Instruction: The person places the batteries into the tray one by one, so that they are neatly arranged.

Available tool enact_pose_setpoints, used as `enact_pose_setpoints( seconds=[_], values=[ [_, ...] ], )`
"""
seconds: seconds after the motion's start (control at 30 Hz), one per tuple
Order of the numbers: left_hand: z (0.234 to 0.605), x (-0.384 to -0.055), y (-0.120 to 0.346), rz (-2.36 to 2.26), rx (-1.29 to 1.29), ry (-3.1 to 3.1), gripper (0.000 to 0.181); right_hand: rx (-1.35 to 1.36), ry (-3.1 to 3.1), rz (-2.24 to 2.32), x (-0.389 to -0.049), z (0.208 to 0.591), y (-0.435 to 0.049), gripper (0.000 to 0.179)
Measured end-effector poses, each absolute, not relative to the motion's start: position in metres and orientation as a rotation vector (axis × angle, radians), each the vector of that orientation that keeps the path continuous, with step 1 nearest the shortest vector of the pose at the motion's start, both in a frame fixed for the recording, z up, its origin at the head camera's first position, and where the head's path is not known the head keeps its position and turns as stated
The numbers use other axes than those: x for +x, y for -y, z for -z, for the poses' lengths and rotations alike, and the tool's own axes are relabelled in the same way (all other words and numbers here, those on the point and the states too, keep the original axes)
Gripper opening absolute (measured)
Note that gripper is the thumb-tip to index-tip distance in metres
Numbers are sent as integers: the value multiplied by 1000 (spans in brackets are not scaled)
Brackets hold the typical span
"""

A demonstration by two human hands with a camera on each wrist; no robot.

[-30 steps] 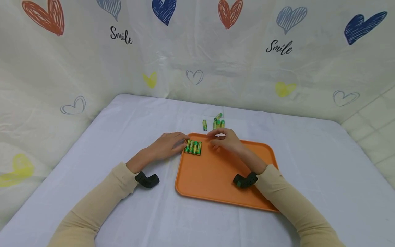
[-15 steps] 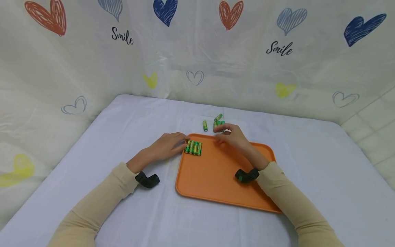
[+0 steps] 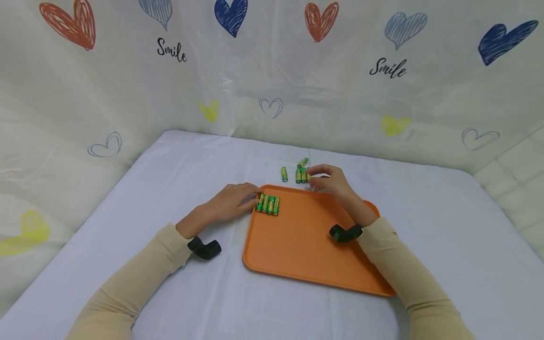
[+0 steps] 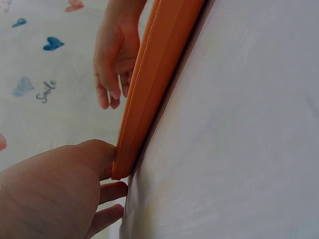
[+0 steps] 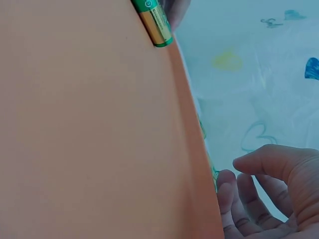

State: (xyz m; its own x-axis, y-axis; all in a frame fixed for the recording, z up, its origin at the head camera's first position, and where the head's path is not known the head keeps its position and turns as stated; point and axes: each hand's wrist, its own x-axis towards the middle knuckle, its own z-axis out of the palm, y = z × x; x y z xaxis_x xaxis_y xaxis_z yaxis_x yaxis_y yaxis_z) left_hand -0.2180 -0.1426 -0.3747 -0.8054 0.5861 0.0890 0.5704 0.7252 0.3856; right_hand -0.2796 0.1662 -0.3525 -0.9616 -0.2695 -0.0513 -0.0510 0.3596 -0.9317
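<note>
Several green-and-yellow batteries (image 3: 270,205) lie side by side in the far left corner of an orange tray (image 3: 306,250). My left hand (image 3: 231,202) rests at that corner, its thumb and fingertips by the rim and the leftmost battery. In the left wrist view, the left thumb touches the tray's edge, with other fingers outside it. My right hand (image 3: 333,183) is above the tray's far rim, fingertips beside a loose group of batteries (image 3: 301,175) on the cloth. The right wrist view shows a gap between thumb and fingers, with nothing held. Its fingers partly cover the rightmost loose battery.
One battery (image 3: 284,174) lies apart, left of the loose group, and another (image 3: 303,163) lies slanted behind it. A white cloth (image 3: 182,293) covers the table. A curtain with hearts (image 3: 238,71) hangs behind. Each wrist carries a black device (image 3: 204,248).
My right hand has moved from over the tray, beside the row, right and away toward the loose batteries. My left hand and the row in the tray have stayed in place.
</note>
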Motion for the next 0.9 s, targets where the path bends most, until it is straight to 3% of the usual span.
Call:
enact_pose_setpoints(
  seconds=[0.9],
  values=[
    [376,-218,141,-612,955,-2886,43,-153,-2360,1537,-301,361,-176,66]
  ],
)
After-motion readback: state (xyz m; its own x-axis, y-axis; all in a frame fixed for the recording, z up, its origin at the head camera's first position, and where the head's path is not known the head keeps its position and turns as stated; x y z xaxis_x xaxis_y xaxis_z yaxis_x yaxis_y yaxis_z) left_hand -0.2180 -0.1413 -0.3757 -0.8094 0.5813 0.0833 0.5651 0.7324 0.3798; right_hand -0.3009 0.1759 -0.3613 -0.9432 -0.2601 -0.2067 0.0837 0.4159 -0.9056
